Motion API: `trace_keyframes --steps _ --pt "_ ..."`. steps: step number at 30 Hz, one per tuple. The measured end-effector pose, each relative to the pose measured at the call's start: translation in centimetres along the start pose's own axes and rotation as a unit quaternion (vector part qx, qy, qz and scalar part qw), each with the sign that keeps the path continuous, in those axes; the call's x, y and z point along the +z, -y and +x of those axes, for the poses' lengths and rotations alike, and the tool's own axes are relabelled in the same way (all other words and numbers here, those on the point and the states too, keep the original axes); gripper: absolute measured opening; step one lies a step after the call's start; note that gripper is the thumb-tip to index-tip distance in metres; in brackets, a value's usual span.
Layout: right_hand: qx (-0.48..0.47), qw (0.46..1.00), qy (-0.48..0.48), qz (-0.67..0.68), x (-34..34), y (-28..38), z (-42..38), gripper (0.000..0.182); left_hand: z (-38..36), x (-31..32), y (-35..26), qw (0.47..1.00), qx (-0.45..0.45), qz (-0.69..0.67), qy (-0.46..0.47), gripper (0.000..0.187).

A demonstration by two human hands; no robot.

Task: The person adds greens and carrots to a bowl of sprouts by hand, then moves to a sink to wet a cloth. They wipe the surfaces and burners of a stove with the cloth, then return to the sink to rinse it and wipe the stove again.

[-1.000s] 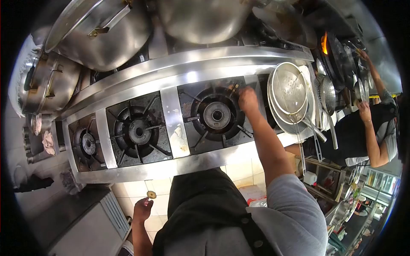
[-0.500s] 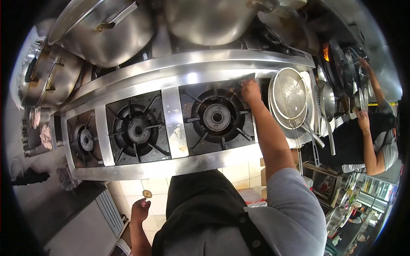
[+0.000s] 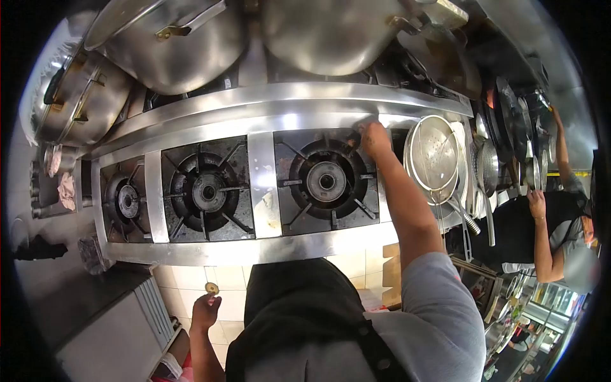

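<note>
Stove check, far right burner.
Right hand [image 3: 374, 139] pressed at far right corner of burner [image 3: 326, 181], grip unclear. Left hand [image 3: 205, 310] low over floor, pinching small round piece [image 3: 210, 288].

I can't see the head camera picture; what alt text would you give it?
Seen from above, a person's right hand reaches to the far right corner of the rightmost burner of a three-burner stainless steel gas stove. Their left hand hangs low, pinching a small round yellowish piece. Large steel pots stand behind; a co-worker's arm shows at right.
</note>
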State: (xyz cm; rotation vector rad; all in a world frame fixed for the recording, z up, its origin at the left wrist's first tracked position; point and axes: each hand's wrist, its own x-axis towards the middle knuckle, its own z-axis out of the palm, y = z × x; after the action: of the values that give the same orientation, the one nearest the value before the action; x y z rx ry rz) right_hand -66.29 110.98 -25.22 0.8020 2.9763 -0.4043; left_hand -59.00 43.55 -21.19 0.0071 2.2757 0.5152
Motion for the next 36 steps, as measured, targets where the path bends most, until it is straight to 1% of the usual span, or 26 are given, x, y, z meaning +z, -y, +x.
trace_keyframes --steps 1,3,4,5,7,8,9,11,12,13,15,16,17,19,20,21,23,24,26,27,28,29,31,33,35,36 --pt "-0.002 1.000 0.003 -0.002 -0.5 0.4 0.9 0.022 -0.1 0.1 0.1 1.000 0.012 -0.006 -0.005 0.039" --pt "-0.092 0.978 0.067 -0.172 -0.5 0.9 1.7 0.018 -0.1 0.6 0.8 0.999 -0.011 -0.048 -0.014 0.039" --pt "-0.130 0.973 0.105 -0.157 -0.2 1.3 1.2 0.018 -0.3 0.9 1.4 0.999 -0.005 -0.026 -0.020 0.039" --pt "-0.130 0.973 0.106 -0.159 -0.3 1.8 1.1 0.018 -0.2 1.3 1.6 1.000 0.004 -0.005 -0.028 0.039" --pt "-0.066 0.957 0.123 -0.256 -0.7 2.8 1.4 0.017 0.3 2.3 2.0 1.000 -0.003 -0.020 -0.017 0.040" --pt "-0.067 0.967 0.059 -0.239 -0.1 1.0 2.1 0.017 0.1 2.6 2.5 1.000 -0.012 -0.028 -0.005 0.041" --pt "-0.070 0.967 0.061 -0.238 1.0 1.4 1.8 0.017 0.2 3.0 3.4 0.999 -0.016 -0.028 -0.005 0.041" --pt "-0.119 0.957 0.114 -0.240 2.6 2.5 0.8 0.017 1.0 4.0 5.0 0.997 0.013 -0.069 -0.007 0.042" --pt "-0.173 0.961 0.114 -0.186 1.7 3.4 -0.9 0.017 1.2 4.2 4.9 0.997 0.013 -0.074 -0.007 0.042" --pt "-0.175 0.959 0.116 -0.189 0.9 3.5 -0.5 0.017 1.2 4.5 5.0 0.997 0.003 -0.081 -0.011 0.042" --pt "-0.036 0.975 0.049 -0.213 0.0 2.8 0.3 0.019 0.4 3.8 4.3 0.996 -0.011 -0.084 -0.014 0.043" --pt "-0.015 0.989 0.005 -0.147 0.6 1.7 0.8 0.018 -0.3 3.0 3.5 0.997 -0.002 -0.075 -0.016 0.043" --pt "-0.018 0.989 0.001 -0.147 0.5 2.1 0.9 0.018 -0.2 2.6 2.8 0.997 0.010 -0.069 -0.021 0.043" --pt "-0.113 0.983 0.067 -0.127 0.3 2.7 -1.0 0.019 0.0 3.3 5.2 0.997 -0.002 -0.070 -0.023 0.042" --pt "-0.129 0.981 0.064 -0.133 1.0 1.8 -0.7 0.018 0.1 3.8 6.0 0.997 -0.011 -0.069 -0.028 0.042" --pt "-0.128 0.980 0.067 -0.135 0.7 1.4 0.0 0.018 0.0 4.0 6.0 0.997 -0.012 -0.071 -0.025 0.042" --pt "-0.065 0.971 0.053 -0.225 0.3 1.4 1.7 0.018 0.2 3.9 6.0 0.999 -0.022 -0.047 0.007 0.042" --pt "-0.085 0.964 0.129 -0.215 0.6 1.9 1.6 0.016 0.0 3.6 6.2 0.999 -0.023 -0.045 0.007 0.042" --pt "-0.113 0.969 0.106 -0.192 0.7 1.4 1.4 0.016 0.2 4.2 5.8 0.991 0.024 -0.126 -0.047 0.041" --pt "-0.139 0.972 0.089 -0.168 1.5 0.3 0.9 0.016 -0.3 3.9 4.8 0.990 0.023 -0.129 -0.044 0.041" --pt "-0.112 0.980 0.041 -0.158 1.9 -0.7 1.9 0.016 -0.3 3.4 3.6 0.993 0.014 -0.107 -0.039 0.041" --pt "-0.116 0.980 0.042 -0.157 1.9 0.1 1.9 0.016 -0.7 2.9 3.1 0.996 0.003 -0.082 -0.034 0.040" --pt "-0.037 0.980 0.040 -0.193 2.5 1.8 0.9 0.017 -1.1 2.8 3.3 0.994 -0.011 -0.097 -0.042 0.040" --pt "-0.048 0.978 0.068 -0.194 2.0 2.2 0.3 0.018 -0.9 3.3 3.6 0.992 -0.019 -0.118 -0.046 0.040" --pt "0.016 0.982 0.027 -0.187 1.3 1.8 0.9 0.019 -0.7 3.8 4.7 0.995 -0.039 -0.088 -0.010 0.041" --pt "0.022 0.984 0.027 -0.176 1.2 2.0 1.3 0.019 -0.7 4.1 5.1 0.995 -0.011 -0.093 -0.021 0.042"
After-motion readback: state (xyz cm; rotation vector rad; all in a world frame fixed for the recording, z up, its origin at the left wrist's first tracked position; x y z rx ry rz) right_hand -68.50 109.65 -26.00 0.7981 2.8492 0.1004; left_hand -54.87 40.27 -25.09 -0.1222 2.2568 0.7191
